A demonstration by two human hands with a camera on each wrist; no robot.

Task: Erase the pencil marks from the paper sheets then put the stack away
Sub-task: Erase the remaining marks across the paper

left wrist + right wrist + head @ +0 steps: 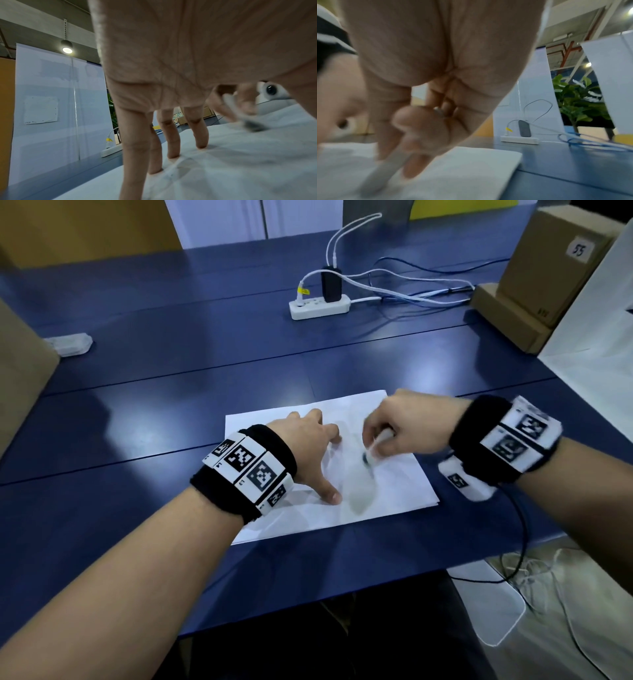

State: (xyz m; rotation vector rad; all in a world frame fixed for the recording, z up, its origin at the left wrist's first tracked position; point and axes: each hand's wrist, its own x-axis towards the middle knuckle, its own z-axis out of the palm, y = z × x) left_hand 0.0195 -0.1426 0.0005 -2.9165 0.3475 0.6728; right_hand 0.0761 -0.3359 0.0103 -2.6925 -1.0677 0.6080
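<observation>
We see the paper stack (394, 484) lying flat on the blue table (137, 474), at the near edge and a little right of the middle. Our left hand (305, 440) is spread, its straight fingertips (202, 143) pressing down on the left part of the top sheet, with the thumb planted nearer to us. In the left wrist view 4 fingers stand on the white surface, which wrinkles slightly beneath them.

Our right hand (404, 426) pinches a white eraser (373, 448) between thumb and fingers, and the eraser's darkened tip touches the sheet just right of the left hand. The eraser is blurred in every view, so we cannot tell its exact shape. A faint grey smudge (359, 494) runs on the paper toward us from the tip.

At the far side of the table a white power strip (320, 307) holds a black adapter (331, 285), with white and blue cables trailing right. Cardboard boxes (541, 268) stand at the far right, one labelled 55. A small clear plastic case (70, 344) lies at the far left.
</observation>
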